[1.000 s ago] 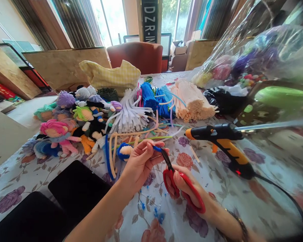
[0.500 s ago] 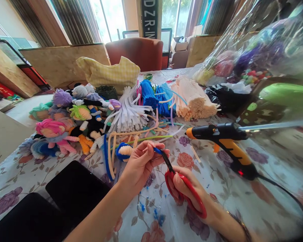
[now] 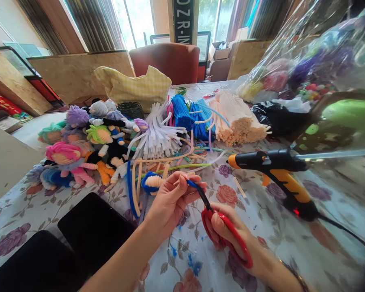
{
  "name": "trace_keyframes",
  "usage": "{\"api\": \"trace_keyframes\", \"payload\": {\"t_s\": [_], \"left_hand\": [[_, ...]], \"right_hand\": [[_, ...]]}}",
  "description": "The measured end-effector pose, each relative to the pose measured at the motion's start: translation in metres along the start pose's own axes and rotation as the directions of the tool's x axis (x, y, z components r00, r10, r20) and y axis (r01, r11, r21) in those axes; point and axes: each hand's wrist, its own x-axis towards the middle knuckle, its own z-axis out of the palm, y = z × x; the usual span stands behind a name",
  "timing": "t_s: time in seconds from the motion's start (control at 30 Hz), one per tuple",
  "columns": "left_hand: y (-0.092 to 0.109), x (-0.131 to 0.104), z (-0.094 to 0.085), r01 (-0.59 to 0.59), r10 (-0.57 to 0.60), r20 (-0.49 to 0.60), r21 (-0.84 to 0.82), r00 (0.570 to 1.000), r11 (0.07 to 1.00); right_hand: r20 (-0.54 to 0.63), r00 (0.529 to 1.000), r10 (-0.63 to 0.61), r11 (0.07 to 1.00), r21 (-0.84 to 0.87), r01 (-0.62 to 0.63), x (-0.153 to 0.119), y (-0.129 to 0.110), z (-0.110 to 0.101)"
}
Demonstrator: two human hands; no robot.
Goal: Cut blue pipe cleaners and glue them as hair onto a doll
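- Scissors (image 3: 207, 202): kept grasped in right hand (image 3: 241, 229), at blue chenille stem (image 3: 193, 183).
- Pinched this stem in left hand (image 3: 173, 198), as before.
- Changed hardly anything; seemingly still mid-trim.

Blue chenille stem (image 3: 192, 183) is pinched in left hand (image 3: 173, 196); red-handled scissors (image 3: 208, 207) are gripped in right hand (image 3: 242, 232), blades at stem. Blue fluff (image 3: 196, 266) is scattered below on floral tablecloth (image 3: 292, 259).

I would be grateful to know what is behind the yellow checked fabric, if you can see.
Beyond the yellow checked fabric, a reddish-brown chair and a tan partition show above its edge. Whatever sits directly behind its folds is covered and cannot be seen.
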Motion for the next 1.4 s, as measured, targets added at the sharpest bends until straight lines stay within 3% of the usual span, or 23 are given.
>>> {"api": "trace_keyframes", "payload": {"t_s": [0.17, 0.67, 1.0, 1.4], "left_hand": [[0.0004, -0.0010, 0.0002, 0.013, -0.013, 0.003, -0.011, 1.000, 1.000], [0.0001, -0.0039, -0.0012, -0.004, 0.003, -0.038, -0.005, 0.999, 1.000], [0.0005, -0.0041, -0.0002, 0.003, -0.003, -0.069, -0.009, 0.998, 1.000], [-0.0026, -0.0038, -0.0037, 0.009, -0.013, -0.100, -0.042, 0.995, 0.999]], "right_hand": [[0.012, 1.000, -0.029, 0.999, -0.027, 0.030, -0.0002, 0.0021, -0.0001], [0.003, 0.999, 0.043, 0.998, -0.052, -0.043, 0.0003, 0.0013, 0.0011], [0.063, 0.997, -0.034, 0.998, -0.054, 0.037, -0.0012, 0.0033, -0.0016], [0.051, 0.998, 0.033, 0.994, -0.105, -0.027, 0.0003, -0.0015, 0.0005]]}}
